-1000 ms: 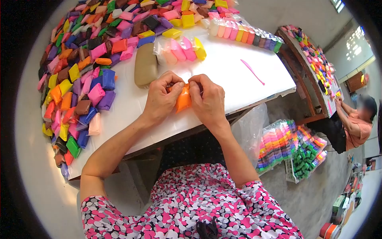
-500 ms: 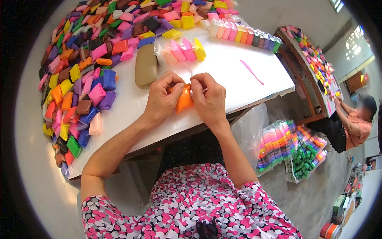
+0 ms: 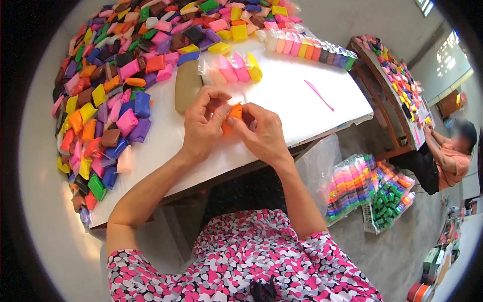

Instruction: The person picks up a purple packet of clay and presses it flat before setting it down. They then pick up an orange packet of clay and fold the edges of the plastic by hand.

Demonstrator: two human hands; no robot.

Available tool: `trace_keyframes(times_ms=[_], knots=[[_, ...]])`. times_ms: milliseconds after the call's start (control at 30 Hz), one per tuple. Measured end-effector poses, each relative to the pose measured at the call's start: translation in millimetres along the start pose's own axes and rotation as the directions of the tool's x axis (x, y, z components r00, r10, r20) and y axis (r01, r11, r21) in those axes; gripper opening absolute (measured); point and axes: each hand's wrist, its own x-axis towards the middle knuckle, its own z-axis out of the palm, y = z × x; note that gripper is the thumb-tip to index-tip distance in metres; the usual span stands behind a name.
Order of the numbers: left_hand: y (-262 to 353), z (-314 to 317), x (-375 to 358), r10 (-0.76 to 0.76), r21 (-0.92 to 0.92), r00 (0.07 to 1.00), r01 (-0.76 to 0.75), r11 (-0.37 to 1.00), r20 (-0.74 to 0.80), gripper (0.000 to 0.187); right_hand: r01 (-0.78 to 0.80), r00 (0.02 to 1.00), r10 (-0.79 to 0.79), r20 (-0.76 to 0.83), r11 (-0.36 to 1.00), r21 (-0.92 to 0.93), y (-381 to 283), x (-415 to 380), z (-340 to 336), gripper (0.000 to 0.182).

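Over the front part of the white table (image 3: 287, 118), both my hands hold one orange packet (image 3: 232, 121). My left hand (image 3: 205, 123) pinches its left side with thumb and fingers, and my right hand (image 3: 261, 132) grips the right side, partly covering it. Just behind my left hand lies an olive-brown block (image 3: 187, 88). A clear strip of packets, pale, pink and yellow (image 3: 254, 68), rests behind my hands. To the right, a thin pink tool (image 3: 319, 95) lies flat on the table.
Many coloured packets (image 3: 108, 75) cover the table's left and back. A long multicoloured strip (image 3: 309, 48) lies at the back right. Bagged packets (image 3: 352, 186) and a white basket (image 3: 371, 219) stand on the floor. A person (image 3: 450, 151) sits at another table (image 3: 385, 90) on the right.
My fingers have shifted on the orange packet; my right thumb now lies across its front and less of the packet shows. The view has moved slightly.
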Motion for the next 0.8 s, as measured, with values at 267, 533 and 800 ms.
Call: trace_keyframes(times_ms=[267,533,800], knots=[[-17.8,-17.2,14.6,-0.336,-0.262,0.910,0.395,0.880,0.242,0.010,0.040,0.999,-0.038,-0.030,0.996,0.085,6.8,-2.1,-1.1,0.023],[-16.0,-13.5,11.3,-0.140,-0.261,0.989,0.150,0.954,0.056,0.003,0.003,1.000,-0.003,-0.005,0.998,0.069,4.4,-2.4,-1.5,0.024],[-5.8,-10.8,14.3,-0.307,-0.260,0.936,0.344,0.902,0.175,0.010,0.032,0.999,-0.033,0.009,0.998,0.048,9.0,-4.8,-0.1,0.024]])
